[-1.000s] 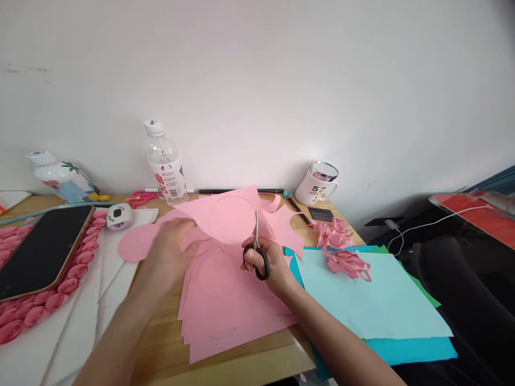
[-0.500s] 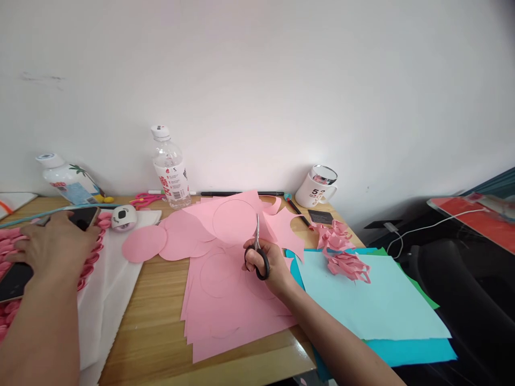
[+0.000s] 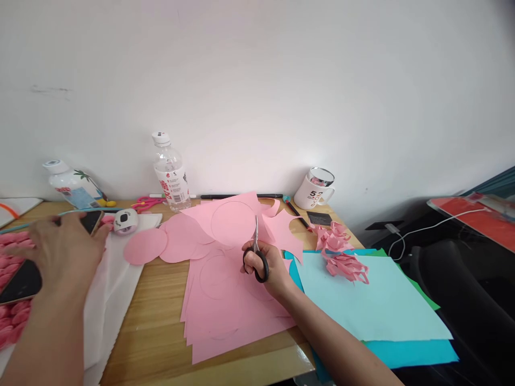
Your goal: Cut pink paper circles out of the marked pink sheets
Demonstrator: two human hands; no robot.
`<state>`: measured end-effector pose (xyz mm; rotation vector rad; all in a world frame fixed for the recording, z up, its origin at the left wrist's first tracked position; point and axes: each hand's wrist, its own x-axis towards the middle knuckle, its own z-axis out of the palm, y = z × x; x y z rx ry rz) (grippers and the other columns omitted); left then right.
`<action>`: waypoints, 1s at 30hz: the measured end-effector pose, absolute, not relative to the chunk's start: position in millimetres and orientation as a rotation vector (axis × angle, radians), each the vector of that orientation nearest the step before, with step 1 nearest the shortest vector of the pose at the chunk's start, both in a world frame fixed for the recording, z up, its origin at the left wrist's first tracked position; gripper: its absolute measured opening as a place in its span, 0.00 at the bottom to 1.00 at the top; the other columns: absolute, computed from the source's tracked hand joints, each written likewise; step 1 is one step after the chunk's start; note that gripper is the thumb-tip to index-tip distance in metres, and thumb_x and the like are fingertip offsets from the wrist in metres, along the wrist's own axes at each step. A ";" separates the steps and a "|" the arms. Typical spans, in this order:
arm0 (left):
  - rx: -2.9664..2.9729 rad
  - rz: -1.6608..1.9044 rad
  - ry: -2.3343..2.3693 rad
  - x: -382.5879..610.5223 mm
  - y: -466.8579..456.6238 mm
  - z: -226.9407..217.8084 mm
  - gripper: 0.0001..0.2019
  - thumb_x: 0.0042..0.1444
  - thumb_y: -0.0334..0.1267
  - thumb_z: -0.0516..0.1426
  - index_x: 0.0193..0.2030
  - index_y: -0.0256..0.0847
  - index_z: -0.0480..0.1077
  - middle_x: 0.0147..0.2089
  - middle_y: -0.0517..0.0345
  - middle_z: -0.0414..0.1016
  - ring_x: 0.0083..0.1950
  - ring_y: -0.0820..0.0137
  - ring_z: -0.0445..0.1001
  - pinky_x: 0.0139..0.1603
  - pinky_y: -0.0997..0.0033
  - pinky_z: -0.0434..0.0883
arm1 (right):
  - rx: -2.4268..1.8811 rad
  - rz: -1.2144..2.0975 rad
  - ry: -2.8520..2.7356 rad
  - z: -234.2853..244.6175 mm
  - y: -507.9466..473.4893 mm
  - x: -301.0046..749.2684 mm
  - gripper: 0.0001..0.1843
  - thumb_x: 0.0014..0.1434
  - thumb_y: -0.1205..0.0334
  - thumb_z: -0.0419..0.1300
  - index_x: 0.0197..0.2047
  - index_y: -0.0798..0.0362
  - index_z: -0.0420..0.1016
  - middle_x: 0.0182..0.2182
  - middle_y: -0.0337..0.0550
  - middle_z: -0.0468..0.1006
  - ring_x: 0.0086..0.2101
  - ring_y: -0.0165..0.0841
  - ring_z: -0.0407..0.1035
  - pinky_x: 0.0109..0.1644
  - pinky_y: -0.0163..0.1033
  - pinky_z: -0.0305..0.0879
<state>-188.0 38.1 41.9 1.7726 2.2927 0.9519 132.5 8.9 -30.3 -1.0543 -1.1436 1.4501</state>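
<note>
My right hand (image 3: 267, 266) grips black-handled scissors (image 3: 257, 252), blades pointing up and closed, over a stack of pink paper sheets (image 3: 229, 300) with drawn circles. Cut pink paper circles (image 3: 145, 246) lie to the left of the stack. My left hand (image 3: 64, 252) is far left, blurred, spread over a dark phone (image 3: 28, 273) that rests on a mat of pink paper rolls (image 3: 12, 316). Whether it grips the phone is unclear.
A water bottle (image 3: 171, 172), a lying white bottle (image 3: 70, 183), a small white punch (image 3: 125, 221), pink scissors (image 3: 147, 202), pens and a white mug (image 3: 316, 188) line the back. Pink scraps (image 3: 341, 257) lie on light blue paper (image 3: 370, 300). White sheets (image 3: 112, 279) sit left.
My left hand swung from the pink paper at the centre out to the phone at the far left. The right hand with the scissors stayed put.
</note>
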 end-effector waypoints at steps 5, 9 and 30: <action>1.542 1.149 1.838 -95.9 30.5 31.5 0.18 0.47 0.42 0.58 0.44 0.37 0.72 0.40 0.51 0.76 0.43 0.58 0.74 0.49 0.56 0.69 | -1.040 1.446 -1.115 -28.5 9.9 132.0 0.06 0.48 0.61 0.59 0.30 0.54 0.69 0.14 0.29 0.65 0.19 0.27 0.63 0.28 0.35 0.62; 1.310 0.995 1.128 -29.4 17.3 25.3 0.17 0.39 0.40 0.65 0.38 0.37 0.73 0.38 0.51 0.78 0.39 0.63 0.76 0.39 0.65 0.73 | -1.017 1.428 -1.120 -25.7 9.1 131.9 0.06 0.49 0.60 0.57 0.30 0.53 0.68 0.14 0.29 0.64 0.19 0.27 0.62 0.29 0.36 0.63; 0.966 1.481 1.448 17.2 7.2 1.7 0.15 0.42 0.40 0.64 0.38 0.36 0.74 0.39 0.51 0.81 0.42 0.61 0.79 0.44 0.65 0.75 | -0.925 1.442 -1.335 -21.1 15.0 136.4 0.23 0.40 0.47 0.71 0.27 0.53 0.66 0.23 0.34 0.61 0.25 0.27 0.54 0.30 0.34 0.59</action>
